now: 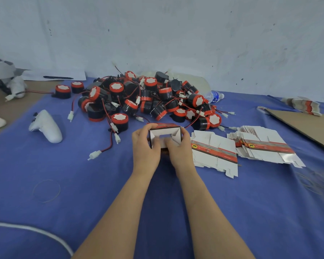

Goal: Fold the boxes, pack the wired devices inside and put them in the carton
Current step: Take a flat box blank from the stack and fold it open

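A small white box (166, 132) with a red band is opened up, its open end facing me, between both hands at the table's middle. My left hand (145, 144) grips its left side, fingers curled over the top edge. My right hand (178, 146) holds the right side, with its fingers at the lower flaps. Behind the box lies a heap of black and red round wired devices (138, 98) with white connectors. To the right lie two stacks of flat unfolded boxes (214, 153) (266, 146).
A blue cloth (82, 184) covers the table. A white controller (47, 126) lies at the left, a rubber band (46, 190) in front of it. A water bottle (214, 96) lies behind the heap. Brown cardboard (307, 124) sits at the right edge, more flat boxes (303, 105) behind it.
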### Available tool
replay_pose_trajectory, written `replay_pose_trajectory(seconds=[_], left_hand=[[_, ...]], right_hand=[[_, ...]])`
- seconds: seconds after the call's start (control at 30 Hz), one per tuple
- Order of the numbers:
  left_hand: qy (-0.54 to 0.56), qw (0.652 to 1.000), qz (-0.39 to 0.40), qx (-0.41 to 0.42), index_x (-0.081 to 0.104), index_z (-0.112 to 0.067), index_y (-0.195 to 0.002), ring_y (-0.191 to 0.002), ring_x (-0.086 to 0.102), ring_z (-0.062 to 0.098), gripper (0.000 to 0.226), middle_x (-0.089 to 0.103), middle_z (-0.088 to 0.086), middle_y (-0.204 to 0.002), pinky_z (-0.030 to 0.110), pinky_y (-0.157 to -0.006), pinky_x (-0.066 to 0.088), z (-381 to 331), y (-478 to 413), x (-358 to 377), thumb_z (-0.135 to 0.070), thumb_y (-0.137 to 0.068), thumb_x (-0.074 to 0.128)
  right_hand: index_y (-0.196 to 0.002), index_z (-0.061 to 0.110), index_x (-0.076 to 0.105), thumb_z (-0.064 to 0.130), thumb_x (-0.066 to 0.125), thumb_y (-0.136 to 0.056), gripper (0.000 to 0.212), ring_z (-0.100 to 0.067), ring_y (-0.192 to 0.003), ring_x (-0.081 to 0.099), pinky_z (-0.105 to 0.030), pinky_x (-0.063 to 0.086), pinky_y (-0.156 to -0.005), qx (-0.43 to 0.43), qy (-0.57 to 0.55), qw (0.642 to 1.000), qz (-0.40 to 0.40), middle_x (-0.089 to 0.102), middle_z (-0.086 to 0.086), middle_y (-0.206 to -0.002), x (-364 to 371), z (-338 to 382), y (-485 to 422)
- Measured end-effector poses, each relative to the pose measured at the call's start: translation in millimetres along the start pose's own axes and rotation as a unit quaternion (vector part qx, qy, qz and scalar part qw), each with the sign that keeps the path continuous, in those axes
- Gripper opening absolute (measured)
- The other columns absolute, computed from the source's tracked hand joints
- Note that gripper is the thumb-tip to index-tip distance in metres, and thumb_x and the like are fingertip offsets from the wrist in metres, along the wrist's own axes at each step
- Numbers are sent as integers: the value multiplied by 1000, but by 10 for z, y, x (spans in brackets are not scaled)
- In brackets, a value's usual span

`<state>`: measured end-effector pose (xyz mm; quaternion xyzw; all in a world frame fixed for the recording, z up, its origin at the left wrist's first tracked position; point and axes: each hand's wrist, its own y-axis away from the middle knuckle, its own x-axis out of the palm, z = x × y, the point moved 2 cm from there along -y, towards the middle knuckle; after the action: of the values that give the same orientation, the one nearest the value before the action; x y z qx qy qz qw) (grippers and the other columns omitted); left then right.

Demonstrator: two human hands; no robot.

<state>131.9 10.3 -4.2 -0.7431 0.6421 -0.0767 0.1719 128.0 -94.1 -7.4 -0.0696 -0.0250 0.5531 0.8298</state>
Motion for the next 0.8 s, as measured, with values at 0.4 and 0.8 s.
replay_pose_trajectory(seconds=[0.4, 0.8], left_hand=[[181, 972, -14, -148, 49, -25, -131, -111, 60, 22, 34, 54, 0, -126, 17, -66, 56, 87, -65, -25, -11, -99, 48], [72, 993, 47, -84, 49, -35, -116, -91, 66, 11, 17, 58, -8, -113, 40, -81, 58, 13, 17, 34, -33, -101, 42]], right_hand=[[-145, 24, 26, 24, 73, -82, 79, -12, -101, 63, -36, 47, -100, 40, -82, 994, 62, 69, 0, -103, 14, 37, 4], [-145, 22, 32, 17, 67, -87, 68, -26, -107, 66, -35, 56, -87, 80, -230, 968, 65, 63, -11, -126, -82, 85, -32]])
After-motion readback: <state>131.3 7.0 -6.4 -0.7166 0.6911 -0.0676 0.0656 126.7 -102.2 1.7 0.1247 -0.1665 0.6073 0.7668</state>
